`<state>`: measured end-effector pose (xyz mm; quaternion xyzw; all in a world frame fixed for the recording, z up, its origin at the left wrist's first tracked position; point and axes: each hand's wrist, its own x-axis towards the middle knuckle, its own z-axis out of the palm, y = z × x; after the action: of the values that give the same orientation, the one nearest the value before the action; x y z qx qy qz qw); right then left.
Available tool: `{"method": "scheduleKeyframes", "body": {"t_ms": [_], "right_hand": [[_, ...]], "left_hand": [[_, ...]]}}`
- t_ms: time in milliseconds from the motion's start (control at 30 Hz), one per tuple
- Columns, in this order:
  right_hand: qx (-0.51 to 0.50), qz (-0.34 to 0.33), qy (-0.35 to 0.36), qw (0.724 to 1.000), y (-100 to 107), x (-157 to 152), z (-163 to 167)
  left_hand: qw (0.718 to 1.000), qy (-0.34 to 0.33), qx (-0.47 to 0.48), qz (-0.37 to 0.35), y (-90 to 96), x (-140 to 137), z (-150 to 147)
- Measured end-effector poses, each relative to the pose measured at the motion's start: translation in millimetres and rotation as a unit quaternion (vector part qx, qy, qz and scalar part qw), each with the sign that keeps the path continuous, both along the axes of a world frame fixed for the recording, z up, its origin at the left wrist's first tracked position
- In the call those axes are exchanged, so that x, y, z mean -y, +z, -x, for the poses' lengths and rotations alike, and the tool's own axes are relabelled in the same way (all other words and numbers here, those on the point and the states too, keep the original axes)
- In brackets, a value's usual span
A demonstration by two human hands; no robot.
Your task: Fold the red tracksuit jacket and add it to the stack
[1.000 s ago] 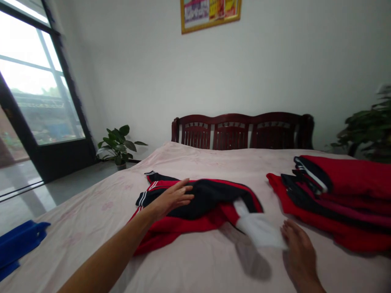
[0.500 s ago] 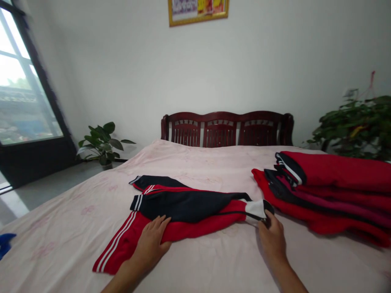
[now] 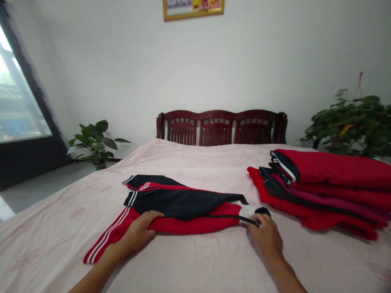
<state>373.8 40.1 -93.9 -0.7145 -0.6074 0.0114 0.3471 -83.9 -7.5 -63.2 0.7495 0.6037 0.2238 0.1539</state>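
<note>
A red and navy tracksuit jacket (image 3: 189, 203) with white-striped cuffs and hem lies folded lengthwise on the bed. Its navy sleeves are laid across the red body, with the cuffs to the left. My left hand (image 3: 139, 232) rests on the red lower part near the hem, fingers stretched out over the cloth and thumb apart at its near edge. At the other end, my right hand (image 3: 267, 236) is closed on the white and black collar, beside the end of the dark zip. Part of the collar is hidden under my fingers.
A pile of folded red, dark and magenta clothes (image 3: 330, 187) lies on the right of the bed. Pale pink bedding (image 3: 195, 264) covers the bed up to a dark wooden headboard (image 3: 216, 126). Potted plants stand at left (image 3: 94, 142) and right (image 3: 351, 122).
The view has shifted slightly to the right. Both hands stay at the same ends of the jacket. The collar lies a little flatter, and more of the dark zip end shows by my right hand.
</note>
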Motion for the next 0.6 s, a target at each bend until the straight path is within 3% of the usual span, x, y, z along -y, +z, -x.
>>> {"method": "scheduleKeyframes", "body": {"t_ms": [67,133,267,367,600], "right_hand": [[-0.034,-0.045,-0.004,0.998,-2,0,-2],[-0.085,-0.094,0.000,0.992,-4,-1,-3],[-0.139,-0.144,0.030,0.979,-3,-2,-5],[-0.135,-0.121,0.041,0.983,1,-3,-4],[-0.112,0.027,-0.015,0.993,2,-7,-1]], "left_hand": [[0.999,0.013,0.034,0.016,1.1,-5,10],[0.998,0.052,0.038,-0.019,1.2,-15,22],[0.966,0.233,-0.060,-0.094,-1.1,-38,39],[0.933,0.341,-0.104,-0.044,-4.2,-52,42],[0.903,0.410,-0.125,0.023,-4.6,-63,45]]}}
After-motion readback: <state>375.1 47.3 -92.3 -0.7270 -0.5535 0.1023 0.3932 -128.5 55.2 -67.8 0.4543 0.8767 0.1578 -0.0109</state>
